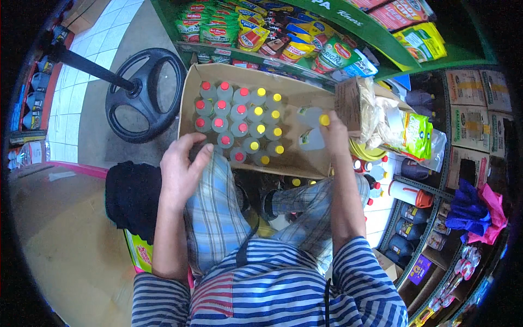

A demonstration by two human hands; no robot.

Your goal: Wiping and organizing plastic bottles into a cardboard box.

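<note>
A cardboard box [297, 101] stands in front of my knees, holding several clear bottles in rows. Red-capped bottles [239, 128] fill its left part and yellow-capped bottles [257, 131] the middle. My right hand [336, 133] is over the box's right side, closed at the yellow cap of a clear bottle [309, 116] that lies tilted. Another clear bottle [311, 139] lies beside it, its cap hidden behind my hand. My left hand [181, 163] is at the near left corner of the box, thumb and fingers apart, holding nothing.
A black steering-wheel-shaped base [144, 95] on a pole stands left of the box. Green shelves with packets [253, 35] rise behind it. A small carton [348, 103] and bagged goods [406, 133] crowd the right. More bottles [376, 171] stand on the floor at right.
</note>
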